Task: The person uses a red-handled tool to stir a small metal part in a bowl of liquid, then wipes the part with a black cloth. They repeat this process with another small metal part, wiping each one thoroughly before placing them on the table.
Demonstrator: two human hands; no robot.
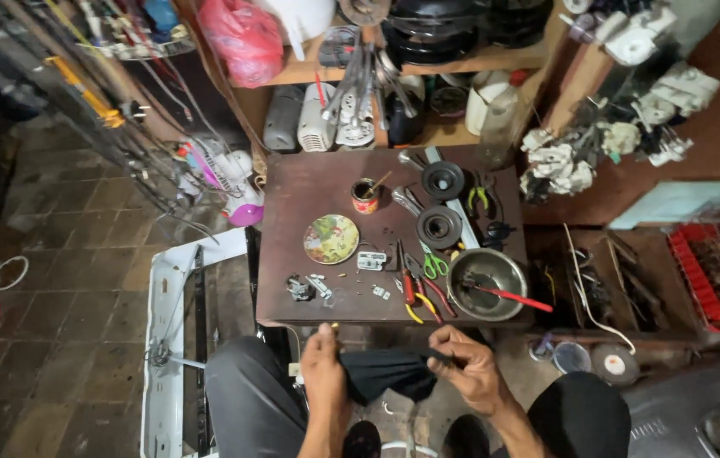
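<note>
Down at the bottom middle of the frame, a black cloth (390, 371) stretches sideways between both hands. The left hand (324, 369) pinches one end, the right hand (468, 366) the other. Fingers are closed tight, just below the counter (292, 182).

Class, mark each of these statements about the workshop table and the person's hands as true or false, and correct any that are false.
1. Both hands hold a piece of black cloth. True: the left hand and right hand grip the black cloth between them.
2. The metal bowl is empty. False: the metal bowl holds a red-handled tool.
3. Green-handled scissors lie on the table. True: the green-handled scissors lie left of the bowl.
4. The round decorated plate is stacked on the black discs. False: the round decorated plate lies apart on the table.
</note>
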